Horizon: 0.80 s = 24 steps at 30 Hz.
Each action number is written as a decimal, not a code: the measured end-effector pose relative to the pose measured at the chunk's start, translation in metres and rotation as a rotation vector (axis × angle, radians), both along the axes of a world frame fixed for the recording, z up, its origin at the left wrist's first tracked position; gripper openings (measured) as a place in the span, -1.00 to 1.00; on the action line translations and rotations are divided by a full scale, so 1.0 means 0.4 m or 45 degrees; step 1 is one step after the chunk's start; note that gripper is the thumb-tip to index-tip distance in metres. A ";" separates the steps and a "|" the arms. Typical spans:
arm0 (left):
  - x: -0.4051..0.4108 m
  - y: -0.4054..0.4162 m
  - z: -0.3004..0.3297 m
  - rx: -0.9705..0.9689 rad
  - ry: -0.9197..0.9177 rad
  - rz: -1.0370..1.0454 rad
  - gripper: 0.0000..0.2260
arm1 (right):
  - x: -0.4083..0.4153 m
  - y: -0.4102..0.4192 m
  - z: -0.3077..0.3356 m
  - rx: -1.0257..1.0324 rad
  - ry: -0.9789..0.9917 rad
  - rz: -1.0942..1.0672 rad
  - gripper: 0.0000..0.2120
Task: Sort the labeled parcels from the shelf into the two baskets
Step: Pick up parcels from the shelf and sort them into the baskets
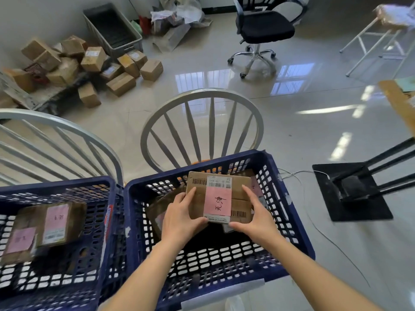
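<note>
A brown cardboard parcel with a pink handwritten label and barcodes is held over the right blue basket. My left hand grips its left edge and near corner. My right hand grips its right edge and near corner. Other parcels lie beneath it in that basket, mostly hidden. The left blue basket holds two parcels with pink labels. The shelf is not in view.
Both baskets rest on white spindle-back chairs. A heap of brown boxes and a grey crate lie on the floor at far left. A black office chair stands behind; a black stand base with a cable sits at right.
</note>
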<state>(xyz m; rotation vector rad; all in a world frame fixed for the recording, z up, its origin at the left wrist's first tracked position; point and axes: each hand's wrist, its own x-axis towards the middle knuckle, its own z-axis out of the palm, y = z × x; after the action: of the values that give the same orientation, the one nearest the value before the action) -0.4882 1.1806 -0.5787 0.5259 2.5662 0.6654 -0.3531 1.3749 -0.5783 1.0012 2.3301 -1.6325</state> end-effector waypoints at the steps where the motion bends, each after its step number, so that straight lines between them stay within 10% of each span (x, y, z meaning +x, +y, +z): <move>1: 0.009 0.017 0.000 0.000 0.010 -0.003 -0.10 | 0.005 0.015 -0.002 0.070 -0.013 0.049 0.05; 24: 0.024 0.178 -0.158 -0.122 -0.097 0.044 -0.10 | -0.075 0.201 -0.144 0.410 -0.123 0.356 0.03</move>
<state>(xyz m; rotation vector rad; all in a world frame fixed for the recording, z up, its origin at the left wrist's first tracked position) -0.4784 1.2518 -0.6419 0.4180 2.5259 0.5598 -0.3831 1.4554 -0.6359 0.7375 2.5767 -1.1091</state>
